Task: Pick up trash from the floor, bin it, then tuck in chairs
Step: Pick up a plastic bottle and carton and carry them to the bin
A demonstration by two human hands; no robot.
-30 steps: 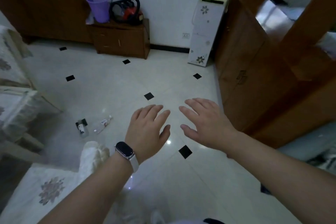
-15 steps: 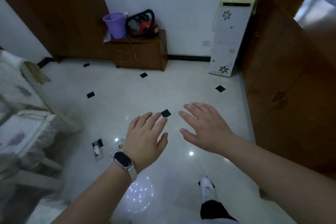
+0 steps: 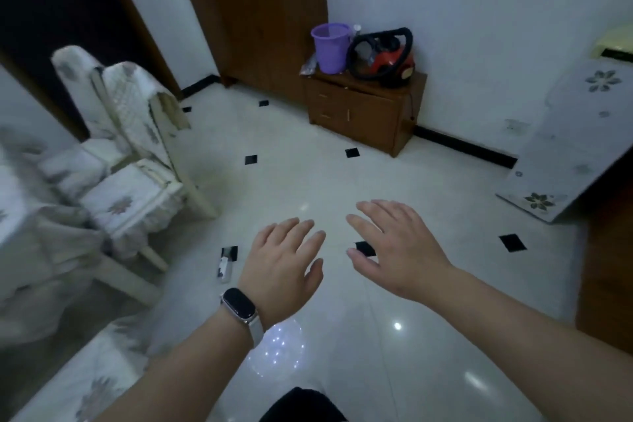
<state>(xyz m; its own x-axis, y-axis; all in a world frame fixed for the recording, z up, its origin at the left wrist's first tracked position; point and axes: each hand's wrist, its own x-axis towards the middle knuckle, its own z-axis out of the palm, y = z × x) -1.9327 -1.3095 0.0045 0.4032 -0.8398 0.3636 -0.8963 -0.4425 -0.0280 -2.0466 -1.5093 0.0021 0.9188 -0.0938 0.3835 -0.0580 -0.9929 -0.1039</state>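
Left hand (image 3: 281,267): extended forward, palm down, fingers (image 3: 301,233) straight and slightly spread, holding nothing | left wrist: band with dark-faced watch (image 3: 238,305) | right hand (image 3: 397,250): extended forward beside the left, palm down, fingers straight, thumb out toward the left hand, holding nothing | hands apart, not touching | both forearms bare.

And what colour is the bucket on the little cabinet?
Purple; the bucket shows best in the head view.

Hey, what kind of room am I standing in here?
Probably a home dining or living room: white cloth-covered chairs, a low brown wooden cabinet carrying a purple plastic bucket and red canister vacuum.
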